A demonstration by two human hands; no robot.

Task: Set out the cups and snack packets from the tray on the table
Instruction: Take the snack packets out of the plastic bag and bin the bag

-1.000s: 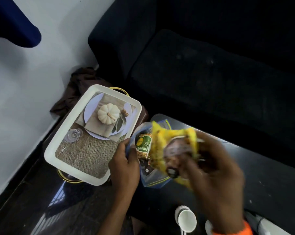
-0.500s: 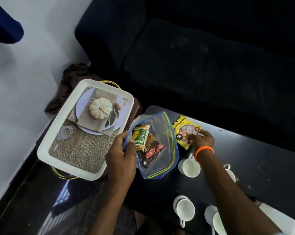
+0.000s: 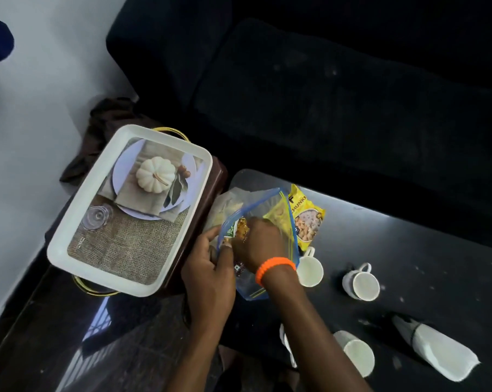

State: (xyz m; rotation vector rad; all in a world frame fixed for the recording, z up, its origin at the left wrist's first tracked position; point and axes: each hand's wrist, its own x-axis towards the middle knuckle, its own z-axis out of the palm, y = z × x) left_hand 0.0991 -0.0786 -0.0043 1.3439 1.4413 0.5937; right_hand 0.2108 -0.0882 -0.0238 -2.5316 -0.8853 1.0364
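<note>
Dark upholstery of a black sofa [image 3: 338,89] fills the top of the head view, with a pale wall [image 3: 41,89] at the left and a brown cloth [image 3: 109,120] bunched in the corner between them. Below the sofa runs a glossy black table [image 3: 425,267].

At the table's left end sits a white rectangular plastic tray [image 3: 78,222] with a printed picture of a pumpkin on a plate and burlap inside it; gold wire handles show at its far and near ends.

Just right of the tray lies a clear zip bag with a blue and yellow seal strip [image 3: 284,210], its mouth held apart. The left hand [image 3: 211,267] pinches the bag's left edge, fingers curled on the plastic. The right hand [image 3: 259,241], an orange beaded bracelet [image 3: 276,268] on its wrist, reaches into the bag; its fingers are bent around a green and orange snack packet [image 3: 237,229] inside, though the grip is partly hidden.

A yellow snack packet printed "CHUNKS" [image 3: 307,219] lies on the table, touching the bag's right side.

Four white ceramic cups stand on the table: one [image 3: 310,268] just beside the bag and the yellow packet, one [image 3: 362,284] farther right, one [image 3: 355,353] near the bottom edge, and one [image 3: 286,346] mostly hidden behind the right forearm. A white folded object with a dark band [image 3: 437,355] lies at the lower right.
</note>
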